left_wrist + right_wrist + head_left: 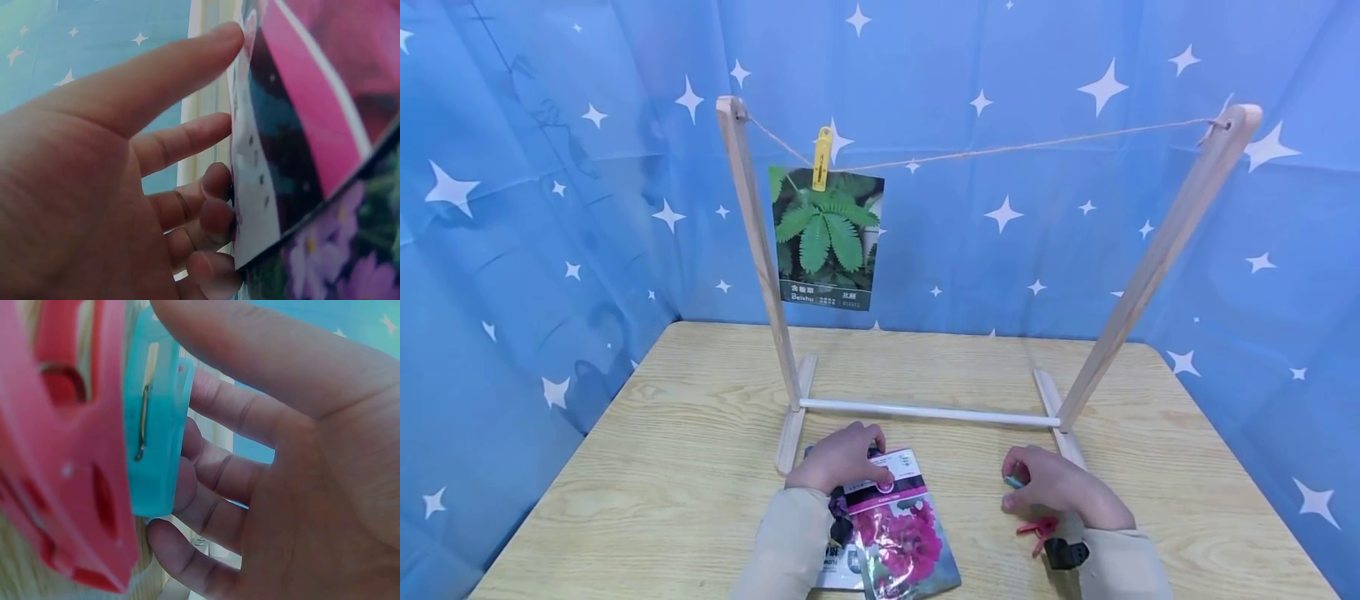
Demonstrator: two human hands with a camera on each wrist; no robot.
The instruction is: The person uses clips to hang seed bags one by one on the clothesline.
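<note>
My left hand [842,458] grips the top edge of a pink-flower seed packet [910,542], with thumb and fingertips at that edge in the left wrist view. Another packet [838,575], partly hidden, lies beneath it; its purple flowers show in the left wrist view. At the right, my right hand [1056,485] pinches a teal clothespin [153,431] between thumb and fingers. Close beside it lies a red clothespin [1040,530]. A green-leaf seed packet [831,250] hangs from a string [1000,150] by a yellow clothespin [822,160].
A wooden frame stands behind my hands, with a left post [763,258], a right post [1157,267] and a low white crossbar [925,411]. The wooden table [647,475] carries everything. Blue curtains [970,67] with white stars hang around it.
</note>
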